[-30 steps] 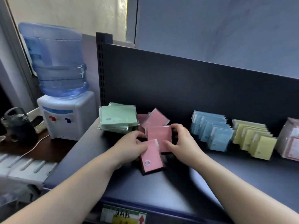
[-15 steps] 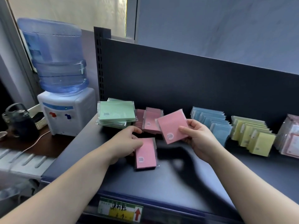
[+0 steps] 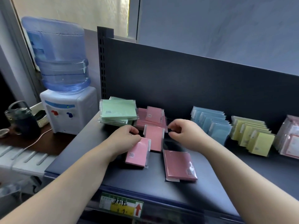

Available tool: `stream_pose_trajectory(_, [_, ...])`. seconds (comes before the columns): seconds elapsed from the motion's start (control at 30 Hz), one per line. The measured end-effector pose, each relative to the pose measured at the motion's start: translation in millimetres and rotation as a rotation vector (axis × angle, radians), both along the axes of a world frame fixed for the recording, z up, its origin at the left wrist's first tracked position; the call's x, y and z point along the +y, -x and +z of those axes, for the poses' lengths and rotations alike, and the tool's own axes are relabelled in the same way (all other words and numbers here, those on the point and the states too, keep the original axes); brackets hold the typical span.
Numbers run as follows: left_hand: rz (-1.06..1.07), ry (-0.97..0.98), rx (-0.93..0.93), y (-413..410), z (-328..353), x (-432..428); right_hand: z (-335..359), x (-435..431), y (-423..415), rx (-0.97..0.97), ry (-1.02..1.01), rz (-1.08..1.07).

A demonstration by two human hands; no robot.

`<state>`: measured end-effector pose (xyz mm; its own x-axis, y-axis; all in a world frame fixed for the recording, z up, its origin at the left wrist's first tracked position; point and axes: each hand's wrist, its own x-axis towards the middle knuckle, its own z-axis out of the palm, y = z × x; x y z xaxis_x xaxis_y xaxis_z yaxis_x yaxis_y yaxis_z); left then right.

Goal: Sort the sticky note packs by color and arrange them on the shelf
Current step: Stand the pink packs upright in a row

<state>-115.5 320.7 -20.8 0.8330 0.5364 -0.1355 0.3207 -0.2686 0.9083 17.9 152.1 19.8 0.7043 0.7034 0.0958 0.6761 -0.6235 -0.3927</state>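
Note:
Several pink sticky note packs lie at the left middle of the dark shelf (image 3: 242, 172). My left hand (image 3: 124, 139) grips the top end of one pink pack (image 3: 137, 155) that rests flat. My right hand (image 3: 184, 135) pinches the right edge of a middle pink pack (image 3: 153, 139) standing just behind it. A darker pink pack (image 3: 178, 166) lies loose near the front edge. Behind these sit a pink pile (image 3: 151, 118) and a green stack (image 3: 118, 111). Rows of blue packs (image 3: 212, 125) and yellow packs (image 3: 252, 138) stand to the right.
Pale pink-and-white packs (image 3: 289, 141) stand at the far right. The shelf's dark back panel (image 3: 178, 78) rises behind everything. A water dispenser (image 3: 64, 110) and a dark kettle (image 3: 22, 122) stand on a side table to the left. A price label (image 3: 121, 206) hangs on the front rail.
My right hand has let go of the pink pack it held up; that pack now lies near the front edge. The hand moved left to the middle pink pack. My left hand stays on its pack.

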Motion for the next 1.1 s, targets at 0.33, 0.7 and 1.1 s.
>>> stream_pose_trajectory(0.33, [0.022, 0.218, -0.143, 2.6, -2.6, 0.7, -17.1, 27.7, 24.0, -0.055, 0.239, 0.222])
stream_pose_trajectory(0.7, [-0.078, -0.362, 0.006, 2.0, 0.1, -3.2, -24.9, 53.3, -19.1, -0.144, 0.138, 0.088])
stream_pose_trajectory(1.1, [-0.361, -0.426, 0.047, 4.5, -2.2, 2.4, -21.8, 14.4, 10.2, -0.417, -0.135, 0.237])
